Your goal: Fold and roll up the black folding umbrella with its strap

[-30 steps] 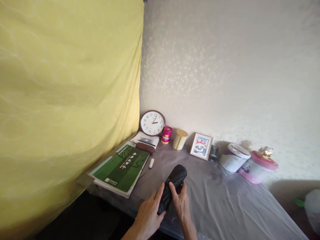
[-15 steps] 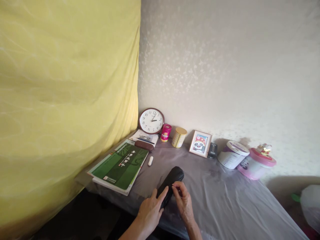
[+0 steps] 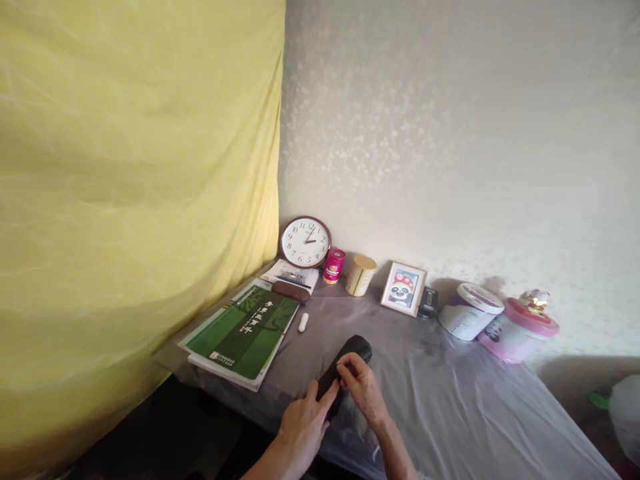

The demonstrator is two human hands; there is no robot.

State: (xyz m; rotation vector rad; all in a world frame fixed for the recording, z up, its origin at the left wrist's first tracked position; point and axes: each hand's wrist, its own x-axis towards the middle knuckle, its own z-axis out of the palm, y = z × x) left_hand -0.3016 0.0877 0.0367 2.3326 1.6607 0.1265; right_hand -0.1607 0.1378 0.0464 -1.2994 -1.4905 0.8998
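Observation:
A black folded umbrella [image 3: 359,348] lies slanted on the cloth near the table's front edge, its rounded far end pointing away to the right. My left hand [image 3: 304,420] is wrapped around its near part, index finger laid along the top. Over the middle of the umbrella, my right hand [image 3: 361,387] has thumb and forefinger pinched together. Whatever sits in that pinch, at the umbrella's side, is too small to make out. The umbrella's near end is hidden behind my left hand.
Left of the umbrella lie a green book [image 3: 245,337], a brown case [image 3: 291,291] and a small white object [image 3: 303,323]. Along the wall stand a clock [image 3: 305,242], pink can [image 3: 333,266], yellow-lidded can [image 3: 361,275], picture frame [image 3: 404,288], white tub [image 3: 470,311] and pink tub [image 3: 519,330].
My right hand has shifted left and slightly up across the umbrella, still pinching. The left hand keeps its hold. The whole view has drifted slightly.

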